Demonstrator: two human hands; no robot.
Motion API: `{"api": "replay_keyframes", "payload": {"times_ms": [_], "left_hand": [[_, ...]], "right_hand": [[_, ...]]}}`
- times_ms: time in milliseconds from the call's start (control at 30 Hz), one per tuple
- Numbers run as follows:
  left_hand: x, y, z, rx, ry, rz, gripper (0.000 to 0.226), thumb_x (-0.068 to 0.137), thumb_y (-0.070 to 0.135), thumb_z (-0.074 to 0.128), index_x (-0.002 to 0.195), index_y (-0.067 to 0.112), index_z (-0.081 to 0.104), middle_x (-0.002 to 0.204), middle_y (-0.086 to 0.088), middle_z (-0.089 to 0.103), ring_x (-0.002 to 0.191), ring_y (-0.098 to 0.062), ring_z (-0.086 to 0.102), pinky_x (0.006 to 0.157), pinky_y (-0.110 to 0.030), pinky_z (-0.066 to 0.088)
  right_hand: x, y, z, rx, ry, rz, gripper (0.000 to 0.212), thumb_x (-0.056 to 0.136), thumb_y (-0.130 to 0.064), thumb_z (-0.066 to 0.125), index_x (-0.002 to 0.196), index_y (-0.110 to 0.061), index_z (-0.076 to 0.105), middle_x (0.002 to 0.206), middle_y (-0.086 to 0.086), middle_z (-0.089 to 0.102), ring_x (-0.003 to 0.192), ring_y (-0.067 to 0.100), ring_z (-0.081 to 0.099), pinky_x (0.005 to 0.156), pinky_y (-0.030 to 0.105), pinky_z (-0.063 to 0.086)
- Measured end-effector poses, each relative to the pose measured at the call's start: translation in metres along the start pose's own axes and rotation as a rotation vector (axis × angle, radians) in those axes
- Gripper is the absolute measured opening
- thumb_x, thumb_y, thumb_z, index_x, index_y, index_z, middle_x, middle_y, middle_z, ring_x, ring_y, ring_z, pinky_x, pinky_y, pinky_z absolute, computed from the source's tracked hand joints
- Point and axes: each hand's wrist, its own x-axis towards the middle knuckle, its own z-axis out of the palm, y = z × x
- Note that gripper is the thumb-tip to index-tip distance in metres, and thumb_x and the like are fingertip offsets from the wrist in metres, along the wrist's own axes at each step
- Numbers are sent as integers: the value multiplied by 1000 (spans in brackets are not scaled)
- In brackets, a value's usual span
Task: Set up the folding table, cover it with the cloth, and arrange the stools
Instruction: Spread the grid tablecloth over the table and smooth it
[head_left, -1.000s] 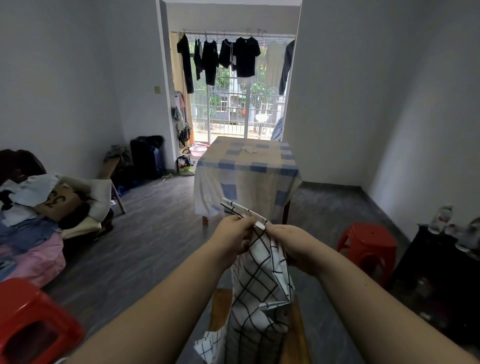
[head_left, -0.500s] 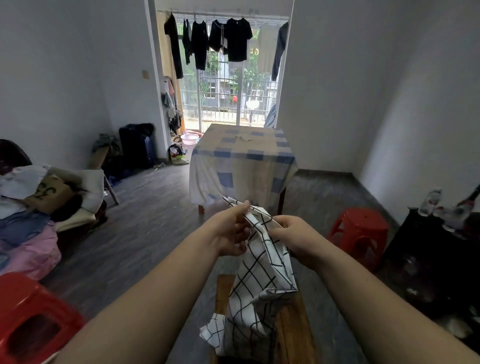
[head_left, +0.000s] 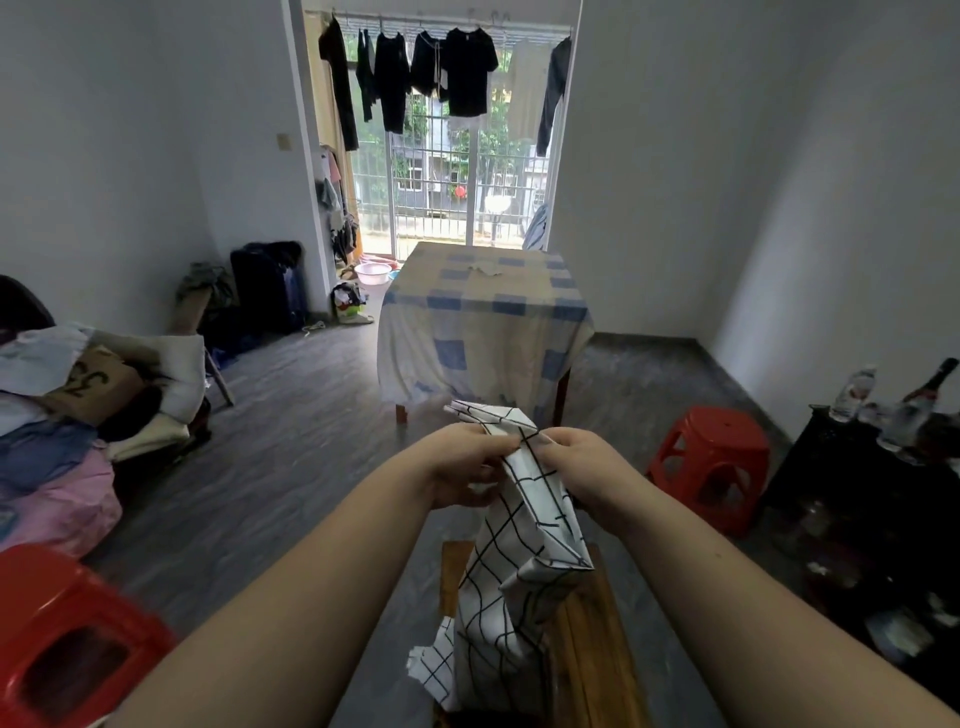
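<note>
Head camera looks down two bare forearms to where both hands meet at chest height over a folded cloth (head_left: 524, 566), white with a thin black grid. Left hand (head_left: 457, 465) is closed on the upper folds, thumb and fingers pinching the top edge, and right hand (head_left: 582, 467) is closed on the same top edge just beside it, so the two nearly touch. From that grip the cloth hangs down in a long folded bundle, with one corner sticking out at the lower left. Its bottom end drops in front of a brown wooden bench (head_left: 587, 639) right below the arms; whether it rests on the wood I cannot tell. Across the dark floor, near the balcony door, stands a table draped in a beige and blue checked cover (head_left: 483, 322), its legs showing under the hem. One red stool (head_left: 711, 467) sits to the right, near the covered table's front corner, and another red stool (head_left: 67, 639) is close by at the lower left. Piled clothes (head_left: 57, 415) lie along the left wall, bottles (head_left: 883, 405) stand on a dark cabinet at the right, and dark laundry (head_left: 441, 73) hangs across the doorway.
</note>
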Motion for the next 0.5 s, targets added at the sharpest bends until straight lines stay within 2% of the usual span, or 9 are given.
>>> {"api": "replay_keyframes", "payload": {"times_ms": [67, 167, 233, 367, 400, 433, 500], "left_hand": [[-3, -1, -11, -32, -17, 1, 1, 91, 18, 66, 92, 18, 66, 77, 0, 66, 66, -11, 59, 61, -30, 50], [-5, 3, -29, -118, 83, -2, 6, 91, 13, 60, 86, 16, 59, 70, -1, 64, 63, -13, 59, 60, -30, 50], [-5, 10, -39, -234, 168, 12, 8, 90, 12, 56, 83, 13, 58, 71, -3, 62, 66, -15, 57, 62, -30, 50], [-4, 29, -54, -478, 317, 85, 14, 90, 11, 52, 77, 9, 55, 67, -4, 52, 65, -16, 52, 63, -32, 48], [-5, 34, -57, -516, 361, 119, 14, 91, 12, 52, 77, 10, 54, 65, -3, 50, 63, -15, 52, 62, -33, 47], [-5, 39, -60, -544, 399, 155, 13, 91, 12, 51, 78, 10, 53, 65, -3, 50, 62, -15, 52, 61, -33, 47], [-3, 50, -67, -578, 454, 233, 12, 93, 14, 50, 82, 12, 54, 67, -3, 52, 63, -14, 53, 61, -33, 49]], "right_hand": [[2, -1, -4, -16, 35, 17, 32, 100, -31, 56, 89, -8, 74, 76, 7, 73, 63, 16, 65, 60, 31, 50], [8, -1, -17, -44, 166, 23, 31, 99, -23, 51, 86, -4, 73, 80, 15, 74, 67, 22, 67, 62, 35, 53], [18, 2, -30, 123, 296, 59, 26, 95, -11, 49, 97, 2, 72, 86, 17, 72, 71, 27, 68, 67, 39, 56], [30, -2, -54, 388, 440, 116, 26, 94, -3, 50, 117, 4, 61, 82, 4, 60, 63, 15, 60, 56, 26, 53], [33, -4, -59, 475, 464, 125, 24, 94, 1, 47, 113, 2, 62, 80, 3, 58, 58, 13, 59, 54, 24, 52], [34, -8, -63, 570, 489, 134, 20, 93, 6, 44, 97, -2, 61, 79, 5, 57, 53, 12, 59, 52, 25, 51], [37, -20, -71, 766, 573, 139, 28, 90, 14, 37, 80, -2, 58, 76, 10, 59, 45, 16, 61, 44, 26, 51]]}}
